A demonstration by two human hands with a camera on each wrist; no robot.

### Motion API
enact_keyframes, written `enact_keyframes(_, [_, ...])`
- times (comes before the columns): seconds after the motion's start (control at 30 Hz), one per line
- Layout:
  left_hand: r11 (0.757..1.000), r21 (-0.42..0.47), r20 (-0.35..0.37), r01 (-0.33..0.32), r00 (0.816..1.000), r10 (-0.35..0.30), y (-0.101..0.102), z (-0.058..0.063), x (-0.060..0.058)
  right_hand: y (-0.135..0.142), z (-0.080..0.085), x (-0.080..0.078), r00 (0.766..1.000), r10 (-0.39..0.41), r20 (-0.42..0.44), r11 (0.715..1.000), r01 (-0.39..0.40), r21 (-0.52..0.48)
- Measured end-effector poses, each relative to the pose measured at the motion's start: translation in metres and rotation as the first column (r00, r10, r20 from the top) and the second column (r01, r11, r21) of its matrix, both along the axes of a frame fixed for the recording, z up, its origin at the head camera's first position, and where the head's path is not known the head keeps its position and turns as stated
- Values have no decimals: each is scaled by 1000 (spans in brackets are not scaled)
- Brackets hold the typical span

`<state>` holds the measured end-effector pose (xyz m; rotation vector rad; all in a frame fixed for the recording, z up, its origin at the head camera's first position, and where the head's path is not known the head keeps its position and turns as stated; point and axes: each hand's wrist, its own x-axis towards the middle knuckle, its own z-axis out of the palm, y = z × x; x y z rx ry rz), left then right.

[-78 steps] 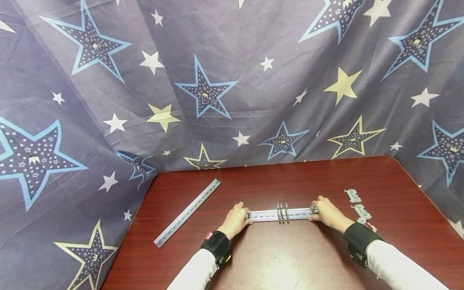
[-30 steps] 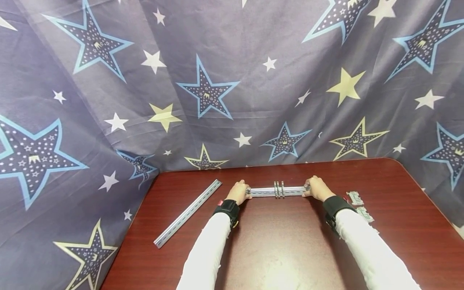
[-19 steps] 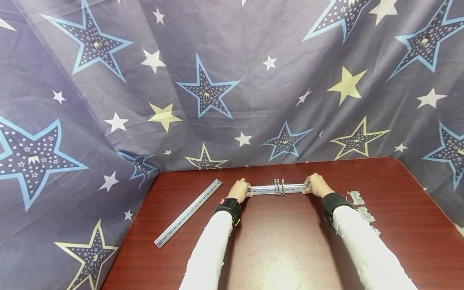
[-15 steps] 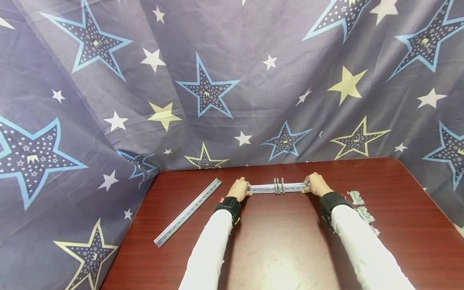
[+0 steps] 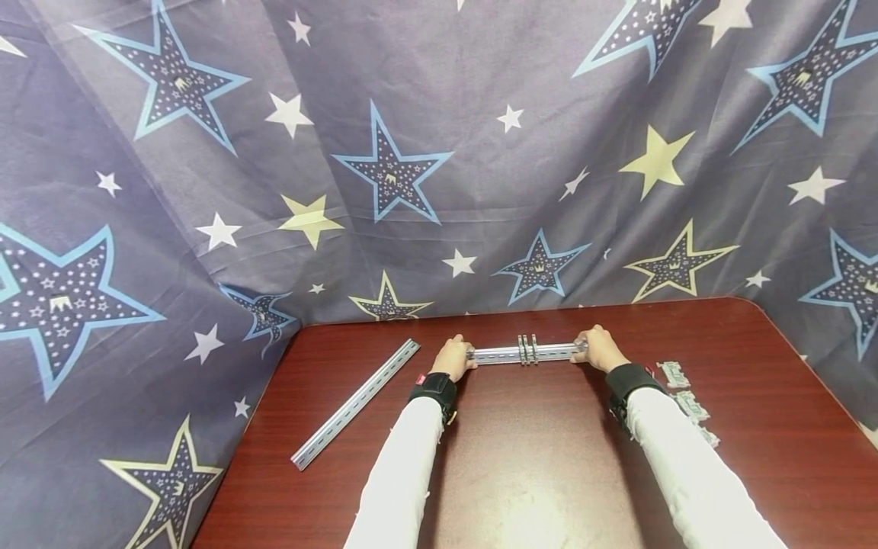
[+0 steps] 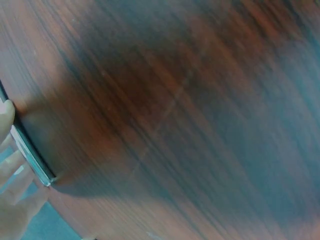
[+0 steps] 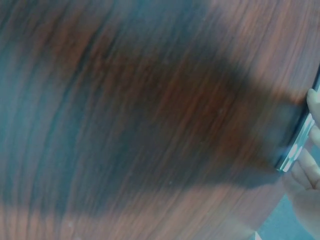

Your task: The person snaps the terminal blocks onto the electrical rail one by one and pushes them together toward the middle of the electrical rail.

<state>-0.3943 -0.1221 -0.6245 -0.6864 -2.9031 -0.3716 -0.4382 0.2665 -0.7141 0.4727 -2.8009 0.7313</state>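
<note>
A slotted metal DIN rail lies crosswise near the far side of the table, with several thin terminal blocks standing side by side at its middle. My left hand grips its left end. At the opposite end, my right hand holds it the same way, fingers beyond the rail and thumb on the near side. Each wrist view catches only an end of the rail at the frame's edge, between thumb and fingers. The hands cover both rail ends in the head view.
A second, longer DIN rail lies slanted on the left of the reddish wooden table. Loose pale terminal blocks lie in a row at the right, partly behind the right forearm. A star-patterned curtain hangs along the far edge.
Both hands have carried the DIN rail and its blocks away from me, toward the table's far edge. Over the last half second they have barely moved.
</note>
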Motion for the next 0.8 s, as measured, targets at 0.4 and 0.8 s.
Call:
enact_keyframes(0.4, [999, -11, 120, -46, 992, 47, 5, 5, -7, 31, -99, -68, 997, -73, 30, 997, 74, -27])
enact_keyframes(0.8, [1000, 22, 42, -21, 999, 20, 16, 70, 46, 25, -83, -55, 999, -50, 3, 998, 50, -45])
